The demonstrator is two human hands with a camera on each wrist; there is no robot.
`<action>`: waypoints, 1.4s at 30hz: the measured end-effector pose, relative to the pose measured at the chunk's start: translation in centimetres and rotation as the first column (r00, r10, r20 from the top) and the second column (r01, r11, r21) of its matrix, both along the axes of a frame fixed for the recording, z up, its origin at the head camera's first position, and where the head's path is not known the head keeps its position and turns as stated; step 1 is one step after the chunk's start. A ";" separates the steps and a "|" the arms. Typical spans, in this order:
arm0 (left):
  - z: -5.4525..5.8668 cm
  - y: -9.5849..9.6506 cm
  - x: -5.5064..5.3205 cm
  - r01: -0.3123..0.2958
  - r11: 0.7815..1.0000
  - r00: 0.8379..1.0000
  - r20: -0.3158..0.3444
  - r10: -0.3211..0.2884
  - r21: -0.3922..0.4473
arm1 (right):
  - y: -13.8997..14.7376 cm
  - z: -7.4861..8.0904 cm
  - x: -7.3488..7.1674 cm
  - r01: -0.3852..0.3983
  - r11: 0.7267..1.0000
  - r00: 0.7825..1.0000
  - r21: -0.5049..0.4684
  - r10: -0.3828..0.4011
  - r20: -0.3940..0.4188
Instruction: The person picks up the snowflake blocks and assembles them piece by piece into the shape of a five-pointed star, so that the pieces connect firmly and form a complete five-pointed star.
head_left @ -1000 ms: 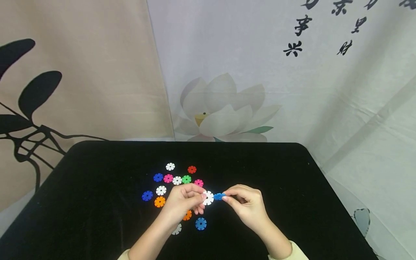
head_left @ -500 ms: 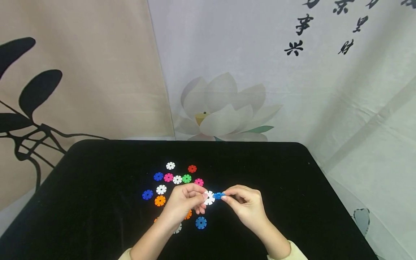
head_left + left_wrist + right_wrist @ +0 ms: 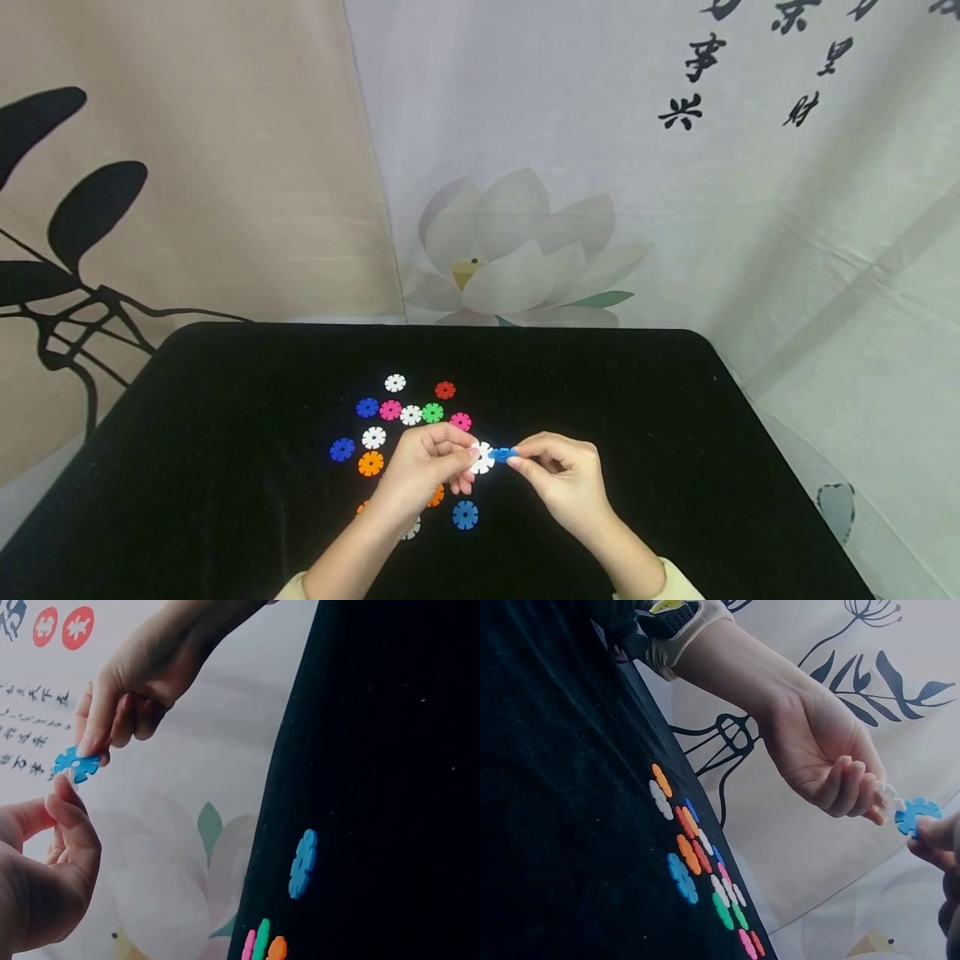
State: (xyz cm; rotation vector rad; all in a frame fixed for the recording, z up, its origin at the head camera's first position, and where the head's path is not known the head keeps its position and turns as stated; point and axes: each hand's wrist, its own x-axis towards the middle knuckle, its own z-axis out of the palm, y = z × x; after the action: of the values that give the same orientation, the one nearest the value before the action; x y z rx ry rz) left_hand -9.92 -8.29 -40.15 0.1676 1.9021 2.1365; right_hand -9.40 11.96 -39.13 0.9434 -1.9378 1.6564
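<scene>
Thumb and fingers of my left hand (image 3: 427,467) pinch a white notched disc (image 3: 482,457), its flat face toward the head camera. From the other side my right hand (image 3: 564,479) pinches a blue notched disc (image 3: 76,764), seen nearly edge-on in the head view. The two discs meet at their rims above the table, the blue one turned across the white one. How deep their notches interlock I cannot tell. In the right wrist view the white disc is partly hidden by the left fingers, while most of the blue disc (image 3: 918,817) shows.
Several loose notched discs lie on the black table (image 3: 637,392), left of and beneath the hands. A blue disc (image 3: 465,515) lies nearest below them; a red disc (image 3: 445,390) lies farther back. The left forearm covers part of the group. A printed curtain (image 3: 525,125) hangs behind the table.
Both hands keep their pinches on the joined discs, which stay in nearly the same place. My right fingers have shifted slightly on the blue disc, now gripping nearer its outer edge.
</scene>
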 end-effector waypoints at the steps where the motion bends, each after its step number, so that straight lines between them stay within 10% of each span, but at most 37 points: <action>1: 0.0 0.0 0.0 -0.005 1.000 1.000 0.004 0.005 0.005 | 0.0 -0.1 0.0 -0.007 1.000 1.000 -0.011 0.007 0.007; 19: 0.2 0.3 0.3 0.000 1.000 0.999 -0.048 0.000 0.007 | 0.0 -0.2 -0.1 -0.030 0.999 0.998 -0.031 0.029 -0.057; 32: 0.7 -1.9 -1.0 -0.065 0.998 0.998 -0.003 0.065 0.015 | -0.1 -3.1 -1.0 0.028 0.985 0.973 0.172 -0.066 0.221; 42: 0.3 -3.1 -1.8 -0.139 0.990 0.990 0.030 0.139 -0.017 | -0.6 -7.9 -2.1 -0.213 0.875 0.893 0.434 -0.005 0.449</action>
State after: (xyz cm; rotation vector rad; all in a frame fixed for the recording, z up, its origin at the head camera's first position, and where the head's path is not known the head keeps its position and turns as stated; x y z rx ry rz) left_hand -11.76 -11.37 -39.80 -0.0018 1.9646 2.1982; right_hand -11.51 11.35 -47.05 0.9095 -2.7373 1.5809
